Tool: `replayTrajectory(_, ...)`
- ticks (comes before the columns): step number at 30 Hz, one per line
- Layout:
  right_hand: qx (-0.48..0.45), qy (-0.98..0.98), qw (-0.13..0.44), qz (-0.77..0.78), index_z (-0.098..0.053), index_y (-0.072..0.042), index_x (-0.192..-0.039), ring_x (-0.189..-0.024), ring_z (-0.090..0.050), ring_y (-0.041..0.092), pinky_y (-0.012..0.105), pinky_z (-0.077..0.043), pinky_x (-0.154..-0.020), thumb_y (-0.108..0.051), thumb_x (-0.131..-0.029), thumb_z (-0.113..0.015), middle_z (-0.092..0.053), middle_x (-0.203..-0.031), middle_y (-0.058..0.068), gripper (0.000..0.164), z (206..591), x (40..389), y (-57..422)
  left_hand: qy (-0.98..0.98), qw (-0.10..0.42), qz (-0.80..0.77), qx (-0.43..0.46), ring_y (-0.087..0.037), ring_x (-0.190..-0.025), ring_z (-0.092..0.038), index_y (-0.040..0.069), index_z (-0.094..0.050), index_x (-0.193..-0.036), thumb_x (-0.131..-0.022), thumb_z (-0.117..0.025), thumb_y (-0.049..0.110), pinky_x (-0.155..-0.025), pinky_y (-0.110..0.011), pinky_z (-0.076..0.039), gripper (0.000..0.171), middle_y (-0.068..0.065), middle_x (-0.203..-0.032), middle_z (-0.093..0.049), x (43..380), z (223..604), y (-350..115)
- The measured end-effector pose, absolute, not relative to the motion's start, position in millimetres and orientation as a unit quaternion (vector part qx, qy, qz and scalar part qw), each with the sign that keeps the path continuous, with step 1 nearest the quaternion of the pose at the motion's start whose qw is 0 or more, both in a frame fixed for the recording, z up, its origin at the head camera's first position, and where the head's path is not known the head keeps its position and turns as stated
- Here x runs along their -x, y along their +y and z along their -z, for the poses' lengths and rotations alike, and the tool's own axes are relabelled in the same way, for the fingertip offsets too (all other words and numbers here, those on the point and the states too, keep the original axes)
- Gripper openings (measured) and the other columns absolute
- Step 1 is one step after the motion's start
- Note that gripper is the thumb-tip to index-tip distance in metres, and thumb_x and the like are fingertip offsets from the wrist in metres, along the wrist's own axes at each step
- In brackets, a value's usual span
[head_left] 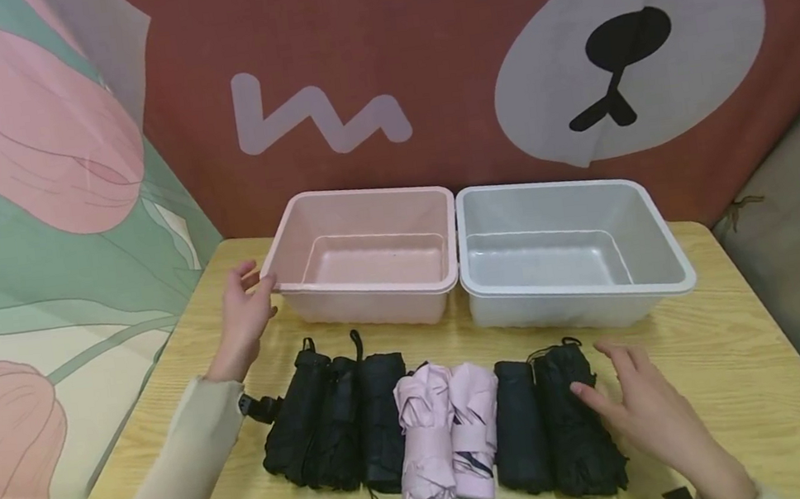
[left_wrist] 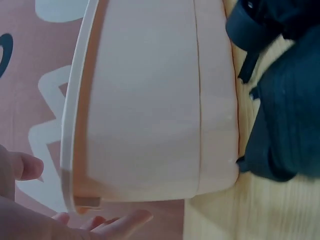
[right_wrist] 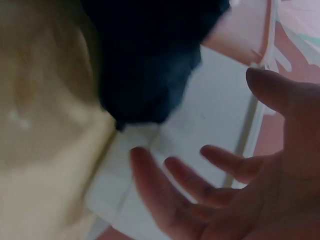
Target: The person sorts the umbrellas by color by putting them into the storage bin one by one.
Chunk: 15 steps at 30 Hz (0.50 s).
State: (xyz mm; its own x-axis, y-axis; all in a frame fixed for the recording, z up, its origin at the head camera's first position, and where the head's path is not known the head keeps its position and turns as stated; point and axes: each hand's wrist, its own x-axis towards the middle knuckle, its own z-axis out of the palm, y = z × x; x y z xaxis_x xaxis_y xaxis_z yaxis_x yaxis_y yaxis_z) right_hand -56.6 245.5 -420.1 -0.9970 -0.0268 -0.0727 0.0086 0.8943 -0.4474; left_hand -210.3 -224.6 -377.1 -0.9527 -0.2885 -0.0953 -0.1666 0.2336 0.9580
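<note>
My left hand (head_left: 245,317) is at the left front corner of a pink plastic bin (head_left: 353,290), fingers spread and relaxed beside the rim. In the left wrist view, the bin's wall (left_wrist: 145,100) fills the middle, with the fingers near its corner. My right hand (head_left: 648,410) hovers by the rightmost black folded umbrella (head_left: 578,419), thumb and fingers apart and holding nothing. The right wrist view has that dark umbrella (right_wrist: 145,65) just beyond the fingertips. To its left lie another black umbrella (head_left: 519,426), two pale pink ones (head_left: 426,438) and three more black ones (head_left: 383,418).
A white plastic bin (head_left: 578,292) stands right of the pink one, their rims side by side. Both bins are at the back of the wooden table (head_left: 730,375). Behind them hangs a reddish-brown cloth (head_left: 438,70) with a cartoon face; flowered fabric (head_left: 37,286) hangs at left.
</note>
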Motion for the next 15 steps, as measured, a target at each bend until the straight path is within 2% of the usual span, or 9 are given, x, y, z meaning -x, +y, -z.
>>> replayTrajectory(3,-0.008,0.973,0.073,0.220,-0.035,0.004,-0.142,-0.113,-0.049,0.051,0.063,-0.048,-0.077,-0.066,-0.086,-0.054,-0.039,-0.131,0.035,0.092,429.4,53.6,238.5,-0.756,0.035,0.633,-0.163,-0.031,-0.127,-0.045,0.007,-0.024,-0.148,-0.098,-0.047,0.027,-0.099,-0.055,-0.047,0.058,-0.021,-0.147,-0.036,213.5,379.3,-223.5)
replayTrajectory(11,-0.033,0.970,0.129,0.202,-0.027,0.004,-0.147,-0.116,-0.048,0.054,0.062,-0.050,-0.077,-0.076,-0.081,-0.050,-0.036,-0.136,0.038,0.106,438.8,47.8,220.6,-0.731,-0.011,0.663,-0.160,-0.035,-0.137,-0.039,0.008,-0.018,-0.150,-0.097,-0.047,0.024,-0.102,-0.062,-0.042,0.062,-0.021,-0.151,-0.033,218.1,380.5,-225.4)
replayTrajectory(15,-0.039,0.971,0.149,0.182,-0.022,0.007,-0.148,-0.115,-0.049,0.056,0.061,-0.051,-0.074,-0.082,-0.073,-0.052,-0.035,-0.135,0.040,0.120,441.4,47.1,214.9,-0.733,-0.022,0.663,-0.148,-0.035,-0.138,-0.036,0.008,-0.015,-0.151,-0.097,-0.047,0.020,-0.102,-0.064,-0.040,0.063,-0.022,-0.153,-0.031,219.7,382.9,-225.9)
